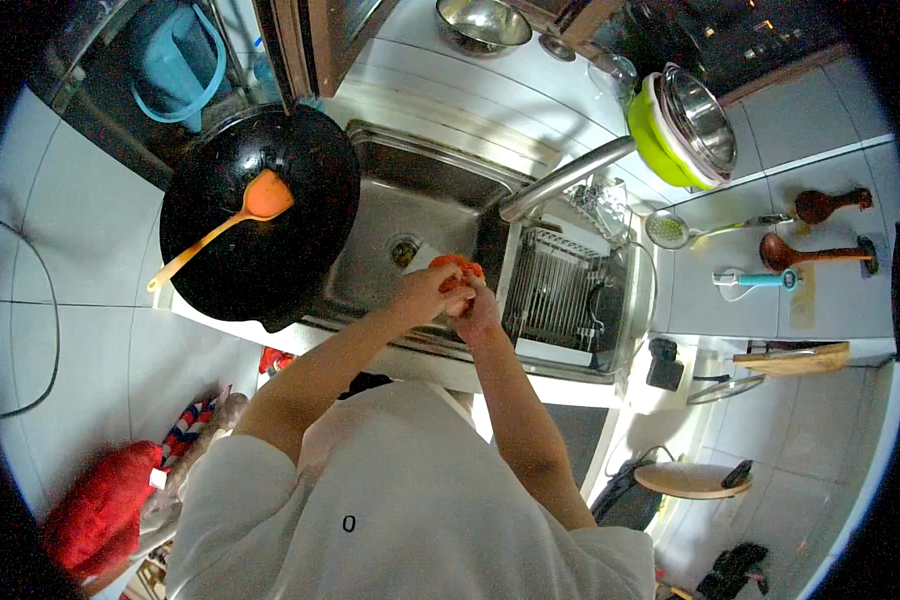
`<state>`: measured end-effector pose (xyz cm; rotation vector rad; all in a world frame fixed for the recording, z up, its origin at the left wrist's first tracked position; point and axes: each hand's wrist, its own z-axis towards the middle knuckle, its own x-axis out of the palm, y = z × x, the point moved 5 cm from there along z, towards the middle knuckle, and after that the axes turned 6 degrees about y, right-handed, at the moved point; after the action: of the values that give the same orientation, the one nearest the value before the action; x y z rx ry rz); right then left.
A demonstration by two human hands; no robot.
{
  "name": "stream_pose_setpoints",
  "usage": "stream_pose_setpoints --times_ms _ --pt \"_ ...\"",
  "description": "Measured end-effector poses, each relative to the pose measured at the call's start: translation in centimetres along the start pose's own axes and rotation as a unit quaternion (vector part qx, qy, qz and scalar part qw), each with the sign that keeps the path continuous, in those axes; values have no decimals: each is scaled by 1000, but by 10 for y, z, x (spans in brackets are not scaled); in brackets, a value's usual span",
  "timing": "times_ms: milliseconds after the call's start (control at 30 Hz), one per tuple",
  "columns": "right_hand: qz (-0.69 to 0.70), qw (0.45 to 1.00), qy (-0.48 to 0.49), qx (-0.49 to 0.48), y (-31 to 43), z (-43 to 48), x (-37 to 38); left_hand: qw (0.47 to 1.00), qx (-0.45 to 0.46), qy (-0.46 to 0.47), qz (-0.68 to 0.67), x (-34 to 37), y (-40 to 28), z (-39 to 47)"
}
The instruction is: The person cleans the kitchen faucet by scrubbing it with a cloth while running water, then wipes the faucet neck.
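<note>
Over the right part of the steel sink (375, 202), my left hand (425, 295) and my right hand (478, 311) are closed together around a crumpled orange-red scouring cloth or mesh pad (456, 268). Part of it is hidden by my fingers. Beside the hands a pale flat patch shows in the basin, too unclear to name. Bits of waste lie in the drain strainer (403, 252). A large black wok (285, 262) rests at the sink's left edge, and an orange spatula (268, 196) lies across it, its handle reaching past the rim.
A metal faucet (566, 178) extends over the basin from the right. Next to the sink stands a dish rack (555, 292). Green and steel bowls (656, 142) stand beyond the faucet. Ladles (784, 253) hang on the tiled wall. A blue dustpan (184, 75) is at the upper left.
</note>
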<state>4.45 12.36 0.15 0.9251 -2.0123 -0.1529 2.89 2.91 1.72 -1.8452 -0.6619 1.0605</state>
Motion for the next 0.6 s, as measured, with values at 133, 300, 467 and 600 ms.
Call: stream_pose_setpoints --times_ms 133,300,467,600 --pt "17 1000 -4 -6 -6 1 -18 995 54 51 67 1 32 1" --pt "72 992 102 -20 -6 7 -19 996 40 -18 -76 -4 -14 -17" --pt "107 980 167 -26 -16 25 -51 973 214 -34 80 32 -68 -31" --pt "47 960 273 -42 -17 12 -21 997 50 -3 -55 16 2 17"
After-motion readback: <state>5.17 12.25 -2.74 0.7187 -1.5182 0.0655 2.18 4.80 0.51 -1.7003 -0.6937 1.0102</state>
